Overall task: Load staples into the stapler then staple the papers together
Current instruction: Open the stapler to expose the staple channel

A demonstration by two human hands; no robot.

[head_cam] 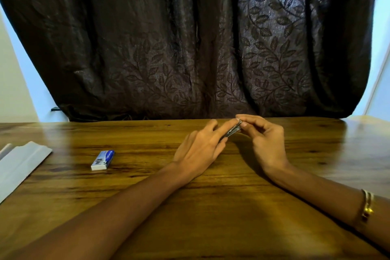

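My right hand (266,141) pinches the far, raised end of the one small stapler (232,131), thumb and forefinger closed on its metal tip, the other fingers curled loosely behind. My left hand (199,150) lies over the near end of the same stapler, fingers laid along its dark body and pressing it between them, so only a short stretch of the stapler shows in the gap between my two hands. It sits tilted, its far end lifted toward the right hand, near the back edge of the wooden table (211,207). Whether it is opened I cannot tell. A single gold bangle (367,207) circles my right forearm. Well to the left of my left hand lies one blue and white staple box (103,160), flat on the table and touched by nothing. Farther left, at the table's edge, rest the papers (20,164), grey-white, at least two sheets overlapping. Behind the table hangs one dark leaf-patterned curtain (190,38).
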